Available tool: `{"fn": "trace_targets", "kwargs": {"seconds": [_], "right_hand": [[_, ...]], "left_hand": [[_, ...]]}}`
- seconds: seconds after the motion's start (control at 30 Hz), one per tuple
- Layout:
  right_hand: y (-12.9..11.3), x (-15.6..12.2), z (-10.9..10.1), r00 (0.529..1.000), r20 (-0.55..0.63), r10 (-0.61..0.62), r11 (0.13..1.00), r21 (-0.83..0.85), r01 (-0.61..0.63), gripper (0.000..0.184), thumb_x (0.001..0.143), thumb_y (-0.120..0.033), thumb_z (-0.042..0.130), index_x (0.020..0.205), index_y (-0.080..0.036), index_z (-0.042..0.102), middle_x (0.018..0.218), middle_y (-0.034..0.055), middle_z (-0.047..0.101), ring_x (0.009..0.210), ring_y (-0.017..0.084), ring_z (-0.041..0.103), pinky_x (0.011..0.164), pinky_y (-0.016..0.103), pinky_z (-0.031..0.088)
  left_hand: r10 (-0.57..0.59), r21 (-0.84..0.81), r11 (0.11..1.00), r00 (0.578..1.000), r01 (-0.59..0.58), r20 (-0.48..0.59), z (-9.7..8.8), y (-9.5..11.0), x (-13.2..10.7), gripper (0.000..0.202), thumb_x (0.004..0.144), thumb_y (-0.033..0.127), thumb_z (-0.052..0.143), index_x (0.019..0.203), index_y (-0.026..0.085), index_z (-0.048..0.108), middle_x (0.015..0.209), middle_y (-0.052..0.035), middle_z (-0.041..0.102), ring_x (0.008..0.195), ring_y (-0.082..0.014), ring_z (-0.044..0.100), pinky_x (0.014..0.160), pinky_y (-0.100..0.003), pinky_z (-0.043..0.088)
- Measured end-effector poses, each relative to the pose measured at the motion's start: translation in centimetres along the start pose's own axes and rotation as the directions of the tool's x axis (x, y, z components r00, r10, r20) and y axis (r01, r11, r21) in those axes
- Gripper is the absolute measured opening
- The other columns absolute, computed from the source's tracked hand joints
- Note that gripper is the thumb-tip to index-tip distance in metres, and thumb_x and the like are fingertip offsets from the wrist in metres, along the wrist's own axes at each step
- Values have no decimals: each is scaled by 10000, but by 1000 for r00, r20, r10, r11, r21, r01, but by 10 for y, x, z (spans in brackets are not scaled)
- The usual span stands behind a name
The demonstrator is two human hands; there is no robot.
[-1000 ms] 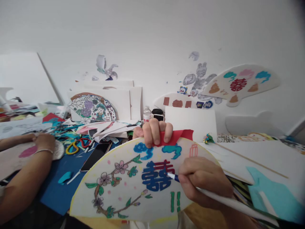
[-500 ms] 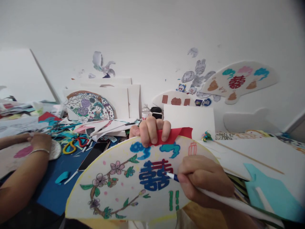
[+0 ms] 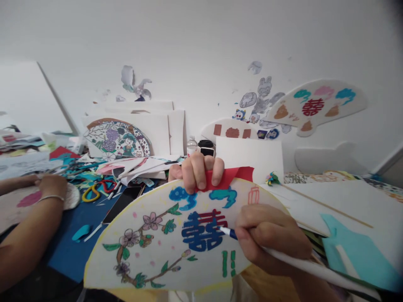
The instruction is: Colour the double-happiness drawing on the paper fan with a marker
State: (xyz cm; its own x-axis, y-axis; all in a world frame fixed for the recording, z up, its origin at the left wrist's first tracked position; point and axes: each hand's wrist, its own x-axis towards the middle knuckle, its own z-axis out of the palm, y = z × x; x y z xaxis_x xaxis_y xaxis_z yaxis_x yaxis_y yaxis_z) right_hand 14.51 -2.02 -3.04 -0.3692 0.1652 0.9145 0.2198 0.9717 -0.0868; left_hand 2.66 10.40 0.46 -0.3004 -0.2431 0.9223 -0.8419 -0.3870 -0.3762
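Note:
A white fan-shaped board with a yellow border stands tilted in front of me. It carries a flowering branch, blue clouds, green bars, a red lantern outline and a double character, mostly blue with red at its upper right. My left hand grips the top edge, fingers curled over the front, a piece of red paper beside and under them. My right hand is closed around a marker pen with a dark blue collar. Its pale tip is at the character's right side; whether it touches I cannot tell.
At the left, another person's hand rests on a board. Yellow-and-red scissors, a phone and paper scraps lie on the blue table. A bottle stands behind. Turquoise paper and a thin wooden stick lie right.
The board and my left hand have shifted slightly left in view. The marker tip stays near the character's right side, with no clear new colour.

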Motion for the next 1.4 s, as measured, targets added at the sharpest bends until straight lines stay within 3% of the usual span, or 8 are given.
{"fn": "trace_targets", "kwargs": {"seconds": [0.1,0.2,0.33,0.47,0.63,0.9,1.2,1.4], "right_hand": [[0,1,0,998,-56,-12,1000,-18,11,311,728,14,504,635,-209,309,559,-45,510,480,71,437,456,213,345],[-2,1,0,1000,-7,-7,1000,-24,7,315,729,8,499,626,-209,296,527,-54,482,466,71,414,454,218,334],[-3,2,0,998,-58,-11,1000,-17,10,306,734,3,498,629,-209,304,560,-42,508,488,71,436,458,208,347],[-2,1,-1,1000,1,2,1000,-22,-2,299,734,6,484,615,-206,309,525,-54,483,461,68,416,454,217,325],[-1,0,-1,1000,-27,-4,1000,-17,3,301,727,12,486,619,-207,312,540,-51,491,466,72,427,451,220,327],[-3,2,-3,1000,-3,2,1000,-4,-2,306,737,13,481,600,-203,312,516,-53,473,459,66,401,451,220,312],[-4,2,-3,1000,-28,13,1000,21,-13,315,725,24,477,594,-205,304,519,-54,473,450,68,393,441,223,304],[-2,1,-4,1000,-4,15,999,35,-15,328,717,22,489,602,-202,277,520,-59,439,461,67,366,445,233,268]], "left_hand": [[-17,49,999,998,20,-56,3,1,-1,312,848,313,451,595,349,629,344,71,410,222,-75,313,255,-151,361],[-49,113,992,994,61,-100,4,2,-3,398,855,351,449,488,369,602,260,61,302,183,-96,242,215,-185,315],[-52,248,964,981,98,-185,-5,3,-9,552,836,441,468,300,310,449,207,52,178,160,-95,175,183,-199,273],[-64,339,928,963,154,-261,-12,3,-18,673,795,586,455,223,271,293,196,48,33,158,-94,86,163,-232,228],[-107,373,898,937,235,-333,-13,5,-25,704,764,618,442,193,291,193,196,14,11,186,-118,99,163,-274,178],[-57,313,941,971,130,-231,-22,7,-32,643,798,601,425,275,247,300,239,41,94,191,-87,180,194,-207,285],[-3,174,985,997,17,-76,-6,5,-12,453,897,350,369,489,272,550,328,47,304,241,-60,328,269,-118,357],[-27,81,996,999,25,24,0,4,-1,409,923,325,334,650,296,637,411,68,413,278,-31,387,346,-80,405]]}}
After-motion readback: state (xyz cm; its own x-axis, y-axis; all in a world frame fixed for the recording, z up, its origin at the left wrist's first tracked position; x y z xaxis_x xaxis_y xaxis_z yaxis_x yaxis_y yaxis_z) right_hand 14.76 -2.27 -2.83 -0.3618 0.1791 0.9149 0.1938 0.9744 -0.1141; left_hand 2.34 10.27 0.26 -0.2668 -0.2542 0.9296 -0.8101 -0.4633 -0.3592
